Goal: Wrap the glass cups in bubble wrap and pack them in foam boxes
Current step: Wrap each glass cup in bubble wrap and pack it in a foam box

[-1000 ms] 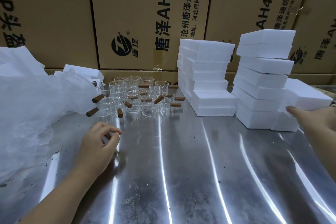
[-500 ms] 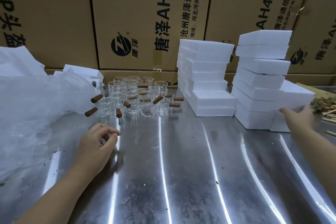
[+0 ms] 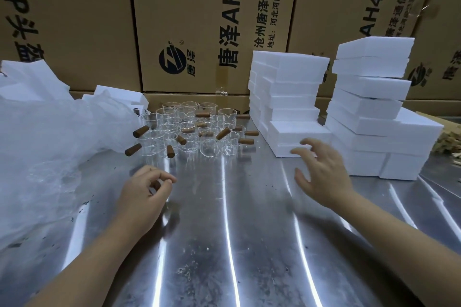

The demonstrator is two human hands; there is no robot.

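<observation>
Reaching with the right hand (image 3: 321, 177), fingers spread apart and gripping nothing, toward the low foam box (image 3: 294, 132) at twelve o'clock of it; fingertips overlapping its front face, contact impossible to confirm. Was resting half a second back on the outer foam stack (image 3: 374, 97) at three o'clock of the bench (image 3: 237, 244); has since swung across to this nearer box, leaving that stack standing. Keeps the left hand (image 3: 144, 194) parked on the bench at nine o'clock of the right, fingers loosely curled, thumb near forefinger, nothing plainly held. Leaves the glass cups (image 3: 189, 132) clustered upright at twelve o'clock of the left hand, brown handles pointing every way, none wrapped. Has the bubble wrap (image 3: 50, 137) heaped at nine o'clock, just beside the leftmost cups. Looks, judging by the shift, like settling on a box to fill first: nothing wrapped or packed, so barely begun.
</observation>
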